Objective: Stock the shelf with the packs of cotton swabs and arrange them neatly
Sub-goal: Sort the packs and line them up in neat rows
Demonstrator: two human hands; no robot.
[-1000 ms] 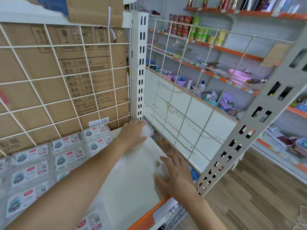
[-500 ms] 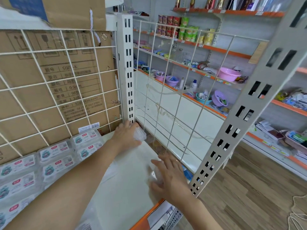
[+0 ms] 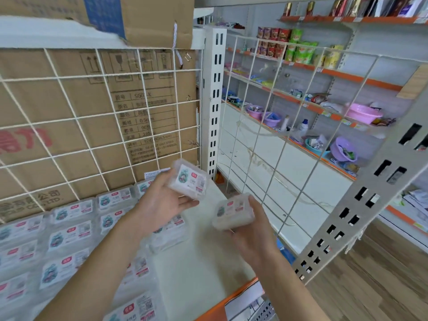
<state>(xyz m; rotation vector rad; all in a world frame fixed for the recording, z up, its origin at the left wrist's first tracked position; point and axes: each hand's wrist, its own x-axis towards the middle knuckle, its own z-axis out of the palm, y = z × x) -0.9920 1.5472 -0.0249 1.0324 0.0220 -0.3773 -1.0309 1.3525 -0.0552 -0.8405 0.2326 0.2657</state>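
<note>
My left hand [image 3: 162, 202] holds a clear plastic pack of cotton swabs [image 3: 188, 180] lifted above the white shelf [image 3: 199, 269], its label facing me. A second pack [image 3: 232, 210] sits in the grip of my right hand [image 3: 252, 230], lower and to the right, also off the shelf. Several more packs [image 3: 67, 230] lie flat in rows on the shelf's left part, from the wire back panel toward the front edge. The right strip of the shelf is bare white board.
A white wire grid [image 3: 92, 117] backs the shelf, with a cardboard box behind it. A wire side panel [image 3: 266, 126] and a slotted upright [image 3: 213, 100] close the right side. An angled perforated post [image 3: 361, 205] stands right of my right hand. Stocked store shelves [image 3: 324, 72] lie beyond.
Both hands were pressing packs down at the shelf's right side; now each has lifted a pack up off the shelf and turned it label-up. The camera has shifted slightly.
</note>
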